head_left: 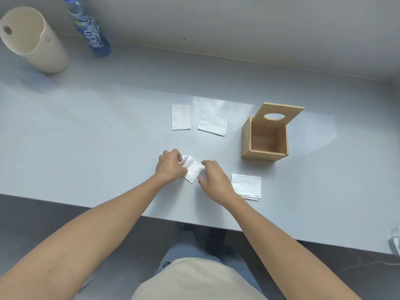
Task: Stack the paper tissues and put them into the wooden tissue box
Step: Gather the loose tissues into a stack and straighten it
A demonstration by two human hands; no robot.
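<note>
A folded white tissue lies on the grey table between my hands. My left hand grips its left edge with curled fingers. My right hand touches its right edge, fingers bent over it. Two more folded tissues lie farther back, one upright and one tilted. A small stack of tissues sits just right of my right wrist. The wooden tissue box stands at the right, open on top, its lid with an oval hole leaning across the back rim.
A cream cylindrical container and a blue drink bottle stand at the far left against the wall. The table's front edge runs just under my forearms. A pale object shows at the right border.
</note>
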